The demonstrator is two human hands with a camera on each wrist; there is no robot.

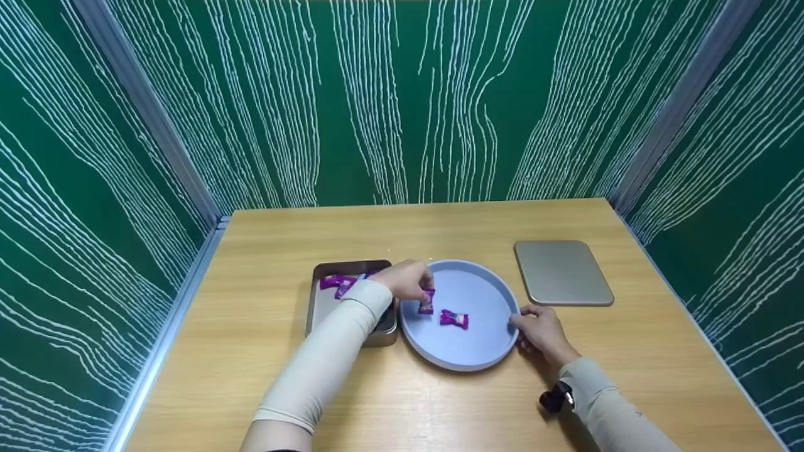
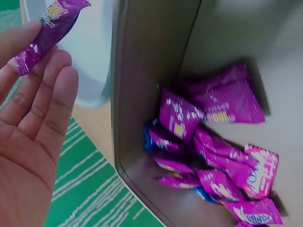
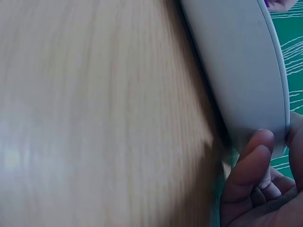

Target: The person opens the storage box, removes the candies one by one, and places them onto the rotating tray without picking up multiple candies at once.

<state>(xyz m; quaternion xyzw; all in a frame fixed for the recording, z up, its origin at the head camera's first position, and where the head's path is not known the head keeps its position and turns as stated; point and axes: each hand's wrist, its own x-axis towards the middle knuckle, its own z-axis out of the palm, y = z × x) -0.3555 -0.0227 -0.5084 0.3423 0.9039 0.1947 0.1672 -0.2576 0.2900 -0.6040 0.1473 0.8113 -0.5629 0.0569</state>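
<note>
Over the left side of a round light-blue tray (image 1: 480,345), my left hand (image 1: 407,280) pinches a purple wrapped candy (image 1: 426,302) between thumb and fingers. Another purple candy (image 1: 454,319) lies on the tray's floor. My right hand (image 1: 544,331) grips the tray's right rim, thumb on top and fingers curled against the outer wall (image 3: 236,61). Left of the tray stands an open metal tin (image 1: 387,338), partly covered by my left forearm. Inside it the left wrist view shows several purple candies (image 2: 222,99), a pink one (image 2: 262,170) and bits of blue wrapper.
A flat metal lid (image 1: 563,273) lies to the right, behind my right hand. The wooden table (image 1: 402,408) is bordered by green panels (image 1: 414,100) with white streaks at the back and both sides. A small black object (image 1: 555,398) sits at my right wrist.
</note>
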